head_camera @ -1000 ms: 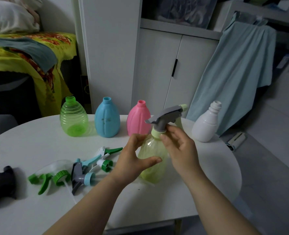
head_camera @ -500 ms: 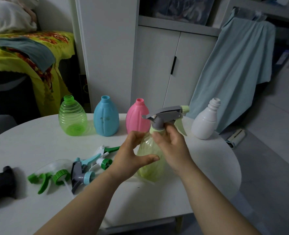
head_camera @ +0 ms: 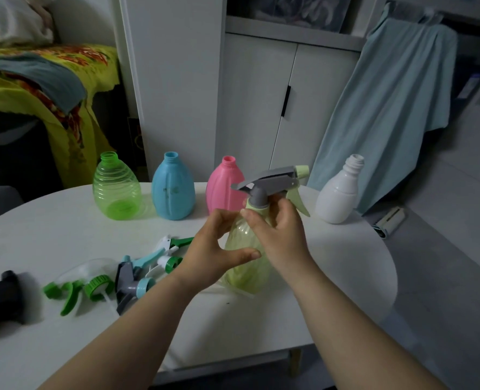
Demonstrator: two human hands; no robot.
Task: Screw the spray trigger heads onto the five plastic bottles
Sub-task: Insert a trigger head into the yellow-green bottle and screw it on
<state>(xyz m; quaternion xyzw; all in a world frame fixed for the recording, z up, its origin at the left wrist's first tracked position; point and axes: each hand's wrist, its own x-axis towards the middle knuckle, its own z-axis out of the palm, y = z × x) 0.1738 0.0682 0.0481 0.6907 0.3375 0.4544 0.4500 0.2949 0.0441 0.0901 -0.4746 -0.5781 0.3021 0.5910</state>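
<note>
Left hand [head_camera: 216, 249] grips yellow bottle [head_camera: 247, 263] body; right hand [head_camera: 278, 232] pinches collar of trigger head [head_camera: 272, 181] above.

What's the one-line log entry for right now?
head on yellow bottle | left hand holds bottle | right hand grips collar | uncapped: green, blue, pink, white | loose heads on table

Left hand [head_camera: 216, 249] grips yellow bottle [head_camera: 247, 266] on table [head_camera: 50, 220]; right hand [head_camera: 278, 235] pinches grey trigger head [head_camera: 272, 181] collar
</note>
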